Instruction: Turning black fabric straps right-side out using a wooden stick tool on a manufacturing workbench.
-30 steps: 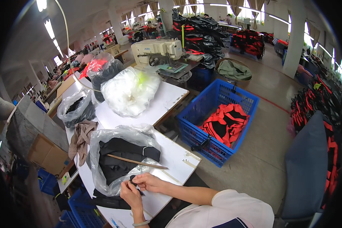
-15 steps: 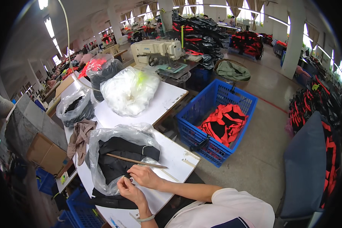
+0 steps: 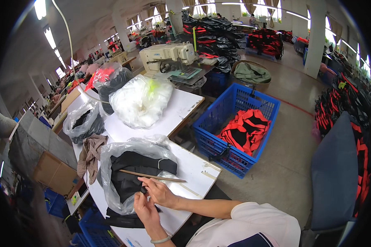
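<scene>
My left hand [image 3: 145, 206] and my right hand [image 3: 160, 193] meet over the near side of the table, fingers closed in a pinch. Between their fingertips is a small black piece [image 3: 143, 189], too small to make out further. Just beyond them sits an open clear plastic bag [image 3: 106, 164] with black fabric pieces [image 3: 125, 183] inside. Across that fabric lies a thin wooden stick [image 3: 152, 176], its right end reaching past the bag over the white tabletop [image 3: 196, 171]. More black cloth [image 3: 125, 221] lies at the table's near edge, left of my left hand.
A brown checked cloth [image 3: 90, 154] hangs beside the bag. Farther back stand a bag of white material [image 3: 141, 101], a smaller bag of black pieces [image 3: 84, 119] and a sewing machine [image 3: 167, 55]. To the right, a blue crate [image 3: 198, 131] holds red and black pieces [image 3: 247, 131].
My hands have come closer together, the left rising slightly, and a small black piece now shows between the fingertips. The whole view has shifted slightly.
</scene>
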Available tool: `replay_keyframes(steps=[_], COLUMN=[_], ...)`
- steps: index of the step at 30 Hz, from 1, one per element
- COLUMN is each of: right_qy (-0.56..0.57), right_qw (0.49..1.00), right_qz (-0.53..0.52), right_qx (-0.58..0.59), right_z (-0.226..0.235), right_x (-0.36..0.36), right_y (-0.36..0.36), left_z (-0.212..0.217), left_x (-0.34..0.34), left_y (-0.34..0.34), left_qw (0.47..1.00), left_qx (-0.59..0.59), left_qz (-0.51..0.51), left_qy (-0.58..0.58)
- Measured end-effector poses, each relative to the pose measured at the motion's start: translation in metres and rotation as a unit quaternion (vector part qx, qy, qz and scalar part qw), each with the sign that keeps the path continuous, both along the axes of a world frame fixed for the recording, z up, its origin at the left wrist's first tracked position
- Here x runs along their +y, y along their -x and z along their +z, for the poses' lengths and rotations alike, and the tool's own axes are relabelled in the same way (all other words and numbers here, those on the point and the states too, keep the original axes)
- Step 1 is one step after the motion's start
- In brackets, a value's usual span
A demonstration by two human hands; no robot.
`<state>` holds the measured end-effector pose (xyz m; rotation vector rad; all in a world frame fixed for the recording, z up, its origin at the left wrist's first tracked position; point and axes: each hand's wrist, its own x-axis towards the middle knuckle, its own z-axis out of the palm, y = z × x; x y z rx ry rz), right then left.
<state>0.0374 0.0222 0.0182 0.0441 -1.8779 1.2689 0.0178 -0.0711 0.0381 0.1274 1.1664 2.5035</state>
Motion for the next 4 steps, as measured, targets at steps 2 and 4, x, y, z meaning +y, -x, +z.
replay_keyframes(steps=[2,4], right_qy=[0.021,0.438], right_qw=[1.000,0.850], right_qz=[0.007,0.285], right_qx=[0.008,-0.071], right_z=[0.002,-0.006], right_x=[-0.002,0.002], right_y=[0.002,0.009], left_z=[-0.011,-0.016], left_x=[-0.016,-0.027], left_y=[0.013,0.025], left_qw=[0.997,0.979], left_qx=[0.015,-0.025], left_qz=[-0.054,-0.149], left_qy=[-0.062,-0.137])
